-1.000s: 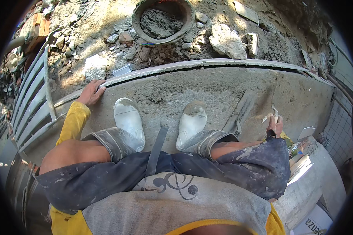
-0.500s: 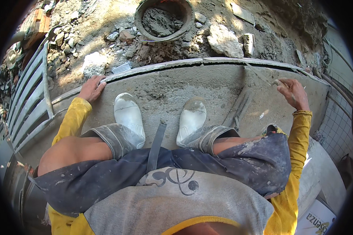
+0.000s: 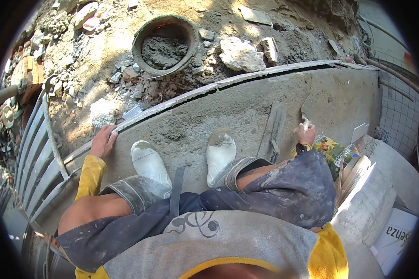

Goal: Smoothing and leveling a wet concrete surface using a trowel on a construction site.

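My left hand is closed over a long, thin edge board, fingers on its far side and thumb on the near side. The board runs along the far edge of a grey concrete slab, with a dark gap beside it. Near my right knee, my right hand grips the pale handle of a trowel; its thin blade points away from me over the slab. A long grey float-like tool lies just left of that hand. My white boots stand on the slab between my hands.
Beyond the board sits a round bucket holding wet mortar, among rubble and a large pale stone. A slatted metal piece leans at left. At right are a colourful bag, a tiled wall and a white printed box.
My right hand has drawn in toward my right knee, bringing the trowel with it. The view has turned right, so the bucket appears farther left. My left hand stays on the board.
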Tool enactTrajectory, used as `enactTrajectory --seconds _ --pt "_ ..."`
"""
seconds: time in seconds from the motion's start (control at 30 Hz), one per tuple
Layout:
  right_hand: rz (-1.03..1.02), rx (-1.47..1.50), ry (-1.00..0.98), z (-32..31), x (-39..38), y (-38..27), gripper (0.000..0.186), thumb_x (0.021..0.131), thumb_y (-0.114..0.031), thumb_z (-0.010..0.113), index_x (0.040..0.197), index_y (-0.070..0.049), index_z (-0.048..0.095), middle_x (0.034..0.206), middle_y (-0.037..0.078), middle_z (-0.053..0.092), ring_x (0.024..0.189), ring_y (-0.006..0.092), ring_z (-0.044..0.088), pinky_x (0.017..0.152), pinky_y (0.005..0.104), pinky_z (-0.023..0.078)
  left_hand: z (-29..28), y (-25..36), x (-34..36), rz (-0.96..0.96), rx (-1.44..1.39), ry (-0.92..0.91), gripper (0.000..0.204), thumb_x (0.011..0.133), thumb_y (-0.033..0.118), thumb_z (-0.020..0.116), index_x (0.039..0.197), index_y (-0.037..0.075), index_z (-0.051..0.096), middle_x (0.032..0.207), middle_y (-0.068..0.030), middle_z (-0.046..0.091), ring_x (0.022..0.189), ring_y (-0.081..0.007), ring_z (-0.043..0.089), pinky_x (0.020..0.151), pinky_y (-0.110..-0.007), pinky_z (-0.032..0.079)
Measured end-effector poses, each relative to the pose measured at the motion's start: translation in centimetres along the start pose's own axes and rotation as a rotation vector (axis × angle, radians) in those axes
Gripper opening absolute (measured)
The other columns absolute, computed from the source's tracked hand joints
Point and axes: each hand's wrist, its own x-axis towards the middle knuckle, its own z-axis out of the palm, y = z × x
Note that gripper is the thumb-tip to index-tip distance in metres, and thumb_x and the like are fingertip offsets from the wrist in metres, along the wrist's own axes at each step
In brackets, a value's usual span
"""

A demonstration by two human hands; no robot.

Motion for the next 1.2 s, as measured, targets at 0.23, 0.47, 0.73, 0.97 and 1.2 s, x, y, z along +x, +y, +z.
enactTrajectory --seconds 0.23,0.47,0.73,0.97,1.2 --pt "-0.170 0.147 -0.069 -1.3 4.5 -7.2 0.042 0.085 -0.035 0.070 0.106 0.002 0.067 0.096 0.021 0.071 0.092 0.0311 0.070 0.081 0.0401 0.054 -1.7 1.5 0.7 -0.016 -0.033 -0.064 0.034 0.093 0.023 0.063 0.123 0.007 0.064 0.117 -0.0167 0.064 0.108 -0.0390 0.061 0.093 -0.043 0.049" --pt "-0.095 0.296 -0.415 1.4 9.3 -20.1 0.047 0.088 -0.038 0.066 0.107 0.006 0.068 0.086 0.018 0.072 0.062 0.0238 0.071 0.066 0.0341 0.056 -2.2 0.7 0.7 -0.008 0.045 -0.092 0.032 0.090 0.021 0.067 0.119 0.007 0.066 0.109 -0.0174 0.064 0.099 -0.0394 0.063 0.087 -0.043 0.051" --pt "-0.377 -0.076 -0.209 2.1 12.6 -23.6 0.053 0.085 -0.044 0.069 0.122 -0.006 0.064 0.119 0.021 0.067 0.111 0.0359 0.064 0.091 0.0465 0.050 -2.7 1.9 0.9 0.015 0.064 -0.076 0.030 0.089 0.018 0.067 0.117 0.007 0.066 0.111 -0.0169 0.065 0.099 -0.0385 0.064 0.087 -0.042 0.052" --pt "-0.513 -0.401 -0.745 4.8 10.8 -31.2 0.087 0.076 -0.054 0.079 0.143 -0.010 0.043 0.138 0.016 0.058 0.128 0.0345 0.054 0.107 0.0537 0.031 -2.4 2.1 0.8 -0.070 0.006 -0.089 0.032 0.090 0.020 0.067 0.118 0.004 0.066 0.118 -0.0176 0.064 0.107 -0.0380 0.062 0.093 -0.041 0.050" --pt "-0.476 -0.303 -0.737 8.0 9.6 -31.8 0.116 0.061 -0.039 0.091 0.151 -0.005 0.027 0.132 0.022 0.060 0.123 0.0378 0.058 0.106 0.0449 0.042 -2.7 3.2 0.7 -0.157 -0.087 -0.074 0.032 0.091 0.020 0.066 0.118 0.002 0.066 0.117 -0.0180 0.064 0.108 -0.0369 0.062 0.095 -0.039 0.048"
